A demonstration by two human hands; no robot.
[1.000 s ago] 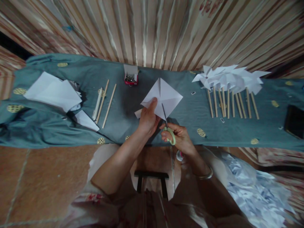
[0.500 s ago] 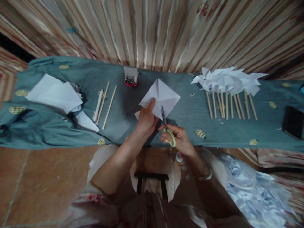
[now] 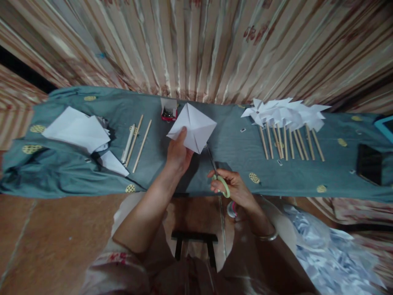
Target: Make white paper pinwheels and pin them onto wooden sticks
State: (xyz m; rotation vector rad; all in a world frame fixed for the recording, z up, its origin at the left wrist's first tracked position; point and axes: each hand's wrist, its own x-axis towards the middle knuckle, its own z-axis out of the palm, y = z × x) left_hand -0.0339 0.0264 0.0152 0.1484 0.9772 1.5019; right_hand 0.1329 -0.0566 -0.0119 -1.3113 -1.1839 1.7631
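A creased white paper square (image 3: 199, 125) is pinched in my left hand (image 3: 178, 153), its thumb lying on top near the left corner. My right hand (image 3: 230, 184) is closed round the light green handles of a pair of scissors (image 3: 221, 184). The blades point up and to the left, with their tip close to the paper's lower edge but apart from it. Just left of the paper stands a small open red box (image 3: 168, 114) of metal pins.
White paper sheets (image 3: 76, 129), a folded piece (image 3: 113, 163), a white pen (image 3: 128, 143) and two sticks (image 3: 142, 145) lie left. Paper pinwheels (image 3: 285, 114) on sticks and a dark phone (image 3: 369, 164) are right. A bag of crumpled paper (image 3: 331, 246) sits lower right.
My left hand has moved left with the paper, away from the scissors. The blades, over the paper before, are now clear of it. My right hand is slightly lower.
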